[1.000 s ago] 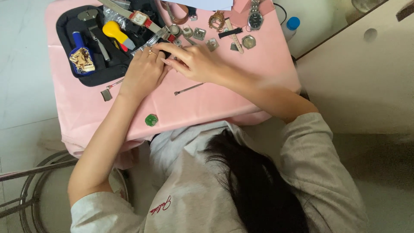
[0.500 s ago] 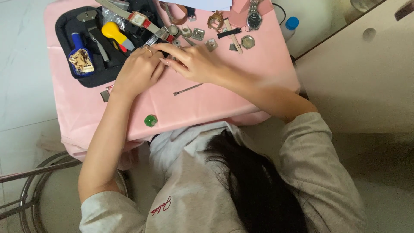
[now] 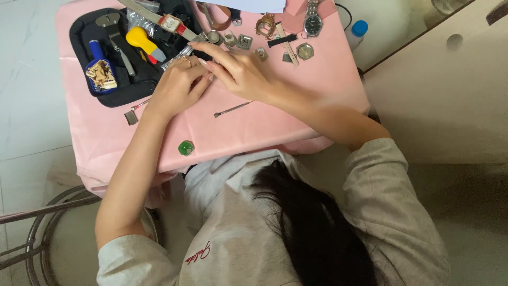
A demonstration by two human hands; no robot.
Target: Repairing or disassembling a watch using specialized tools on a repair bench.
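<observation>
My left hand (image 3: 177, 85) and my right hand (image 3: 241, 71) meet over the far part of a pink-covered table (image 3: 275, 122). Between them is a silver metal watch band (image 3: 177, 55), which juts out to the upper left of my left fingers. My left hand grips it, with a ring on one finger. My right hand's fingers stretch left over the left hand and pinch the band's other end near a small round metal case (image 3: 214, 37). Most of the band is hidden under my fingers.
A black tool tray (image 3: 79, 32) at the far left holds a yellow-handled tool (image 3: 140, 39) and a blue one (image 3: 98, 53). Watches, straps and cases lie along the far edge. A thin metal pin tool (image 3: 233, 108) and a green disc (image 3: 186, 148) lie nearer. A metal stool (image 3: 47, 233) stands lower left.
Both hands stay joined on the band at the same spot. My right fingers have reached a little further left over my left hand.
</observation>
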